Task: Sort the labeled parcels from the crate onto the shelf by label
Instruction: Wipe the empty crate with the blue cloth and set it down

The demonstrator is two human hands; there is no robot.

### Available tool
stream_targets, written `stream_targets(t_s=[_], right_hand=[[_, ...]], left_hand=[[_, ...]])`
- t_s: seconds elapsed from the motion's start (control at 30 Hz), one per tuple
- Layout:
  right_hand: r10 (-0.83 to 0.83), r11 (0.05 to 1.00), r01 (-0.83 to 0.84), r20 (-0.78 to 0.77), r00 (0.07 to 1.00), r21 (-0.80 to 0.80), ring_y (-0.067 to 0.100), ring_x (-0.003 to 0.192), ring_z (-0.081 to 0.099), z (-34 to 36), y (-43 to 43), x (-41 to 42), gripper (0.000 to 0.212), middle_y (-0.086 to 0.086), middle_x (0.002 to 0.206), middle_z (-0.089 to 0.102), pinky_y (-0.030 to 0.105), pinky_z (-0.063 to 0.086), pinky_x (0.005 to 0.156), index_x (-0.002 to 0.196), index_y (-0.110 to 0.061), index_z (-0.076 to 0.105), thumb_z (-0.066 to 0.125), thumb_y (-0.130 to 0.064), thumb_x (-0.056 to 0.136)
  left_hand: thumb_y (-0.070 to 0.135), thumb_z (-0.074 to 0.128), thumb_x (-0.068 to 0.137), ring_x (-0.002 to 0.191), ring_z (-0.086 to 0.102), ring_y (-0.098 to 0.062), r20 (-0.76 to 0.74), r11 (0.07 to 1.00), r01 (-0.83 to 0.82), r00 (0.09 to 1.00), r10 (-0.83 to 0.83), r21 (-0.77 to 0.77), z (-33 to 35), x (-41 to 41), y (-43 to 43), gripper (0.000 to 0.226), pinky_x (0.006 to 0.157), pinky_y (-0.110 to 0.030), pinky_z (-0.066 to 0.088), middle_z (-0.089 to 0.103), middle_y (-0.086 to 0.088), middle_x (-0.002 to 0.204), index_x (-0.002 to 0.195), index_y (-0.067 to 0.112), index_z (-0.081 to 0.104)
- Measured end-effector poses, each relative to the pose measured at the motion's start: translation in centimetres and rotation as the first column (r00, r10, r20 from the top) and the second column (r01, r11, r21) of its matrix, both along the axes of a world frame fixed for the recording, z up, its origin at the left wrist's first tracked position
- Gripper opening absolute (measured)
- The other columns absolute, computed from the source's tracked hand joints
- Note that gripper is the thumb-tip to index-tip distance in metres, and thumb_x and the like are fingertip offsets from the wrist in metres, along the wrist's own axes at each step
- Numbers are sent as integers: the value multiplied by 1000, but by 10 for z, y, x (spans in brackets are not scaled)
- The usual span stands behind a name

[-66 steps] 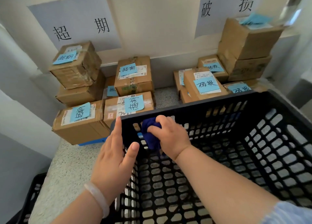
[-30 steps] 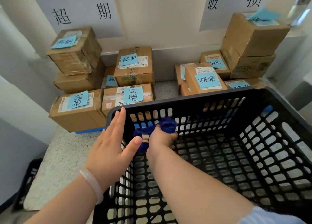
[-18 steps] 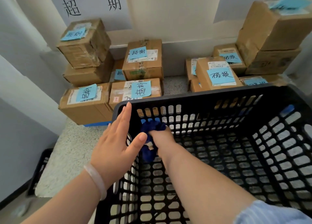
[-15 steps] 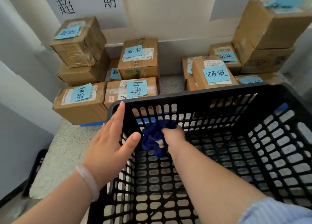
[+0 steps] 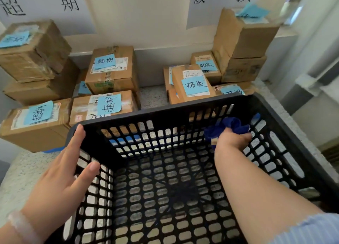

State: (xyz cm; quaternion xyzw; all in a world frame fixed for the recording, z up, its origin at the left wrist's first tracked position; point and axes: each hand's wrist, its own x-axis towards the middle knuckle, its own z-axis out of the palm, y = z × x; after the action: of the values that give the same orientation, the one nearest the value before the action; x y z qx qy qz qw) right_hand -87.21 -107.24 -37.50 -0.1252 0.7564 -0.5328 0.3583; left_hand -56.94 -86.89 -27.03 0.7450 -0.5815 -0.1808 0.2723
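Speckled shelf (image 5: 154, 96) is stacked with labeled parcels (image 5: 111, 69) behind a crate (image 5: 165, 113).
Its rim is touched by the flat left hand (image 5: 62, 177); a blue cloth (image 5: 227, 127) is gripped inside by the right hand (image 5: 231, 141).

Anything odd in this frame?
The crate holds no parcels; the right hand grips a dark blue cloth inside its far right corner, which is not sorting. The top left box sits skewed on its stack, and the note on the tallest right box curls up.
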Motion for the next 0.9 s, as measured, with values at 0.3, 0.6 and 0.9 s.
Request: stream_targets(t_s=[0.3, 0.6, 0.9], right_hand=[[152, 954, -160, 51, 987, 255, 38, 126, 52, -26, 32, 82, 59, 18, 142, 49, 43, 45, 99, 144, -14, 38, 62, -6, 91], [469, 806, -586, 515, 717, 81, 28, 112, 63, -19, 109, 232, 61, 9, 131, 58, 43, 50, 100, 143, -22, 36, 62, -10, 88], [784, 464, -882, 424, 454, 87, 29, 102, 65, -10, 122, 239, 49, 7, 114, 68, 49, 52, 95, 127, -23, 54, 72, -30, 82]], left_hand=[[91, 22, 76, 146, 19, 0, 42, 997, 71, 997, -70, -22, 0, 4, 7, 81, 116, -33, 18, 20, 22, 159, 147, 61, -2], [87, 16, 79, 146, 5, 9, 56, 996, 76, 996, -73, -57, -4, 4, 7, 80, 114, -14, 6, 2, 36, 153, 149, 51, -2], [74, 20, 85, 147, 10, 3, -72, 996, -34, 997, 28, -80, -3, 2, 4, 67, 119, -23, 12, 18, 17, 161, 144, 53, -5]])
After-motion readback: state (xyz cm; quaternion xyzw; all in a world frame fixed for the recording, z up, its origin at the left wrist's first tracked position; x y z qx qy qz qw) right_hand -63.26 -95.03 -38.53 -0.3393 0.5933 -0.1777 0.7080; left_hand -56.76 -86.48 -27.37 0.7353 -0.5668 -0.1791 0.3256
